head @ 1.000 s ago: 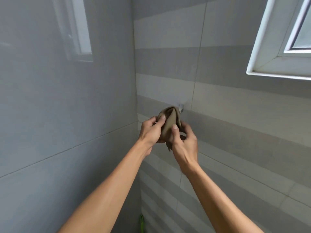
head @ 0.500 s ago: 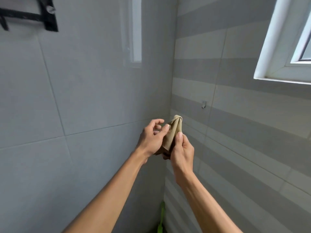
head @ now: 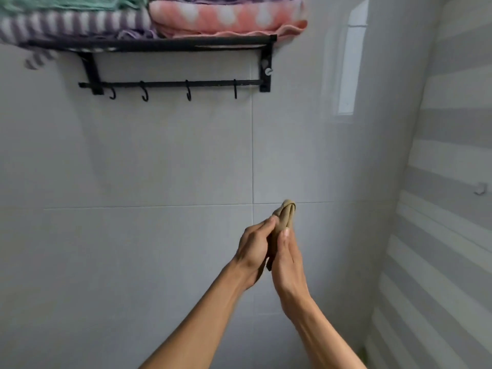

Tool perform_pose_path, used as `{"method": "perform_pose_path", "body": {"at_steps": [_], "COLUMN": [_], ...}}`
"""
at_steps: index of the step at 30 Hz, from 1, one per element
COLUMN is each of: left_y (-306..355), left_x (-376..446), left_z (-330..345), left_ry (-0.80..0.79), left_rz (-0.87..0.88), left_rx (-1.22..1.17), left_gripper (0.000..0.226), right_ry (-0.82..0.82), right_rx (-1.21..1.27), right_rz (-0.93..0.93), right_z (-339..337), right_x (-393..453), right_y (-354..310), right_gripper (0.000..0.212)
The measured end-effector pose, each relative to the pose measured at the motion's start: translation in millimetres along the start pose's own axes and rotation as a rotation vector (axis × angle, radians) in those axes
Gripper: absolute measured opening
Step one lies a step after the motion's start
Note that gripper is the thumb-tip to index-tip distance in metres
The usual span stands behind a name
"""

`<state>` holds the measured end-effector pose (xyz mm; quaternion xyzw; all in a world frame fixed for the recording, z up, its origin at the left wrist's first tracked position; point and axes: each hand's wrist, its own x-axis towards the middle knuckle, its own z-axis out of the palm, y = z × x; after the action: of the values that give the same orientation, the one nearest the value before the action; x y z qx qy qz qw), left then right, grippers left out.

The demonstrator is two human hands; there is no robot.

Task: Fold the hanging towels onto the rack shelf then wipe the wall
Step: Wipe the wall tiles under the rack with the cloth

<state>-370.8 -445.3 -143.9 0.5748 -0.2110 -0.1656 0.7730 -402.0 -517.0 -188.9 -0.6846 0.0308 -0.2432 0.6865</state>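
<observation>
A small tan cloth (head: 287, 214) is pinched between my left hand (head: 253, 251) and my right hand (head: 287, 265), its folded top sticking up above my fingertips. Both hands are held in front of the grey tiled wall (head: 159, 161), below and right of the black rack (head: 165, 45). Folded towels lie on the rack shelf: a pink spotted one (head: 226, 18), a purple-and-white striped one (head: 74, 23) and a green one (head: 66, 2) on top of it. The rail below carries several bare black hooks (head: 188, 92).
The striped side wall (head: 447, 182) meets the grey wall at a corner on the right, with a small metal hook (head: 480, 188) fixed to it. A window's reflection (head: 348, 65) shows on the glossy tiles.
The view has swung left from the striped wall and its hook to the grey wall with the rack. Both hands carried the tan cloth along, still pinched between them.
</observation>
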Motion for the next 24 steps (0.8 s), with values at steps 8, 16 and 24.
{"method": "perform_pose_path", "body": {"at_steps": [8,16,24], "left_y": [54.4,113.8,169.4], "left_x": [10.8,102.3,218.1], "left_z": [-95.5,-190.6,-288.2], "left_ry": [0.117,0.056,0.575], "left_rz": [-0.02,0.1,0.631], "left_rx": [-0.031,0.025,0.805], "left_gripper": [0.036,0.04,0.037], "right_ry": [0.014,0.236,0.329], "right_rx": [0.089,0.004,0.085], "right_rz": [-0.189,-0.244,-0.226], "right_z": [103.3,196.4,251.5], "right_x": [54.3,168.5,255.7], "right_y": [-14.2,-29.3,-29.5], "right_gripper": [0.041,0.021,0.035]}}
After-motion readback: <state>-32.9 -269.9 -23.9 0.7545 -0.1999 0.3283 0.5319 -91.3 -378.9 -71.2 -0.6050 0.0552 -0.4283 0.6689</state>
